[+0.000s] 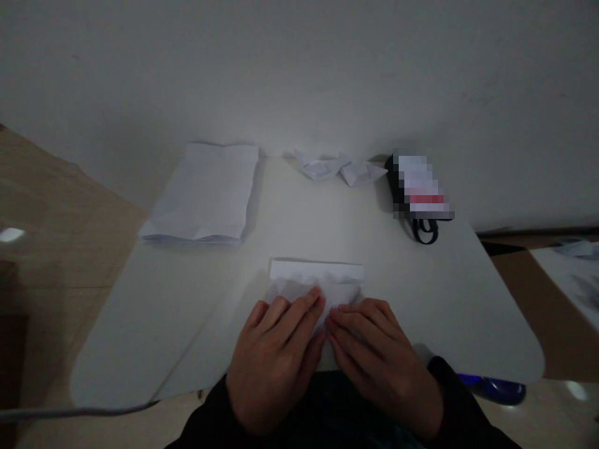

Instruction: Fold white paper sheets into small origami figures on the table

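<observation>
A white sheet of paper (pixel 316 271), folded into a smaller shape with a straight band along its far edge, lies near the front of the table. My left hand (pixel 281 349) covers its left part, fingers close together and their tips pressing on the paper's middle. From the other side my right hand (pixel 374 349) has its fingers drawn together on the paper, its tips almost meeting the left ones. Both hands hide the paper's near part, so the fold beneath them cannot be made out.
On the white table (pixel 309 218), a stack of white paper (pixel 206 193) lies at the back left. Two folded paper boats (pixel 321 168) sit at the back edge, beside a dark box-like object (pixel 418 187) with a blurred top and black strap. A cable (pixel 79 413) runs at the lower left.
</observation>
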A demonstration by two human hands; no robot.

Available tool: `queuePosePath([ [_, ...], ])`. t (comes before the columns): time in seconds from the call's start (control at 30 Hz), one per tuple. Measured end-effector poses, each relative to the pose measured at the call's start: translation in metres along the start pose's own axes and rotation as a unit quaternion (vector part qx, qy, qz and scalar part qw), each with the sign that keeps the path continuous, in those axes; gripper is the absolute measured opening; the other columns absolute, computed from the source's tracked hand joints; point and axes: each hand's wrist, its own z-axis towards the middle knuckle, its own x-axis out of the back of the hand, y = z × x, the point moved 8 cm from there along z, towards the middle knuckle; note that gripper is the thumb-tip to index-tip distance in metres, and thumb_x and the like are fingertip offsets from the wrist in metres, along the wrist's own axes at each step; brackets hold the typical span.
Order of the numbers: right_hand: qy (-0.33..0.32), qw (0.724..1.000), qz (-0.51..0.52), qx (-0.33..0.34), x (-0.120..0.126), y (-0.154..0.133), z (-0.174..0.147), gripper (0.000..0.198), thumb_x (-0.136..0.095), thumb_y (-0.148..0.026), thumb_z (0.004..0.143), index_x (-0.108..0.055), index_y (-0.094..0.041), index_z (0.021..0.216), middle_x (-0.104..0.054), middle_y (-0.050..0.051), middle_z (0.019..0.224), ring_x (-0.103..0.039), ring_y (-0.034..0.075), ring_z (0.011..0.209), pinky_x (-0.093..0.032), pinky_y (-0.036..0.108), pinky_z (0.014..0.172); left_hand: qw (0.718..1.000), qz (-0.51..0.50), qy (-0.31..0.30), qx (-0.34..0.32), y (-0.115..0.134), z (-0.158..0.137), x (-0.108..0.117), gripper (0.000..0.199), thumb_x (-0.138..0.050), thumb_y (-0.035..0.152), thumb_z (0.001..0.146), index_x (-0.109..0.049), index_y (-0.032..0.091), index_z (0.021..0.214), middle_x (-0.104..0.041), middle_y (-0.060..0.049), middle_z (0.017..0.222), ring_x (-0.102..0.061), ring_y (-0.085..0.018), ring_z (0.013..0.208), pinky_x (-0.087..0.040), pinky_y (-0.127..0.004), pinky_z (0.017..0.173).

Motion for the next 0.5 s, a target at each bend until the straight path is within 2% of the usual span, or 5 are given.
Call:
queuePosePath([
  [0.5, -0.017, 0.999, 0.033, 0.000, -0.0060, 0.0019, 0.0012, 0.013, -0.057, -0.008, 0.086, -0.068, -0.010, 0.092, -0.068, 0.008, 0.086, -0.060, 0.020, 0.087, -0.055, 0.036, 0.080, 1.000, -0.007, 0.000, -0.008, 0.0004, -0.0008, -0.0021, 0.035, -0.056, 0.021, 0.088, -0.059, 0.016, 0.122, -0.061, -0.004, 0.129, -0.054, -0.022, 0.088, -0.042, -0.038, 0.073],
])
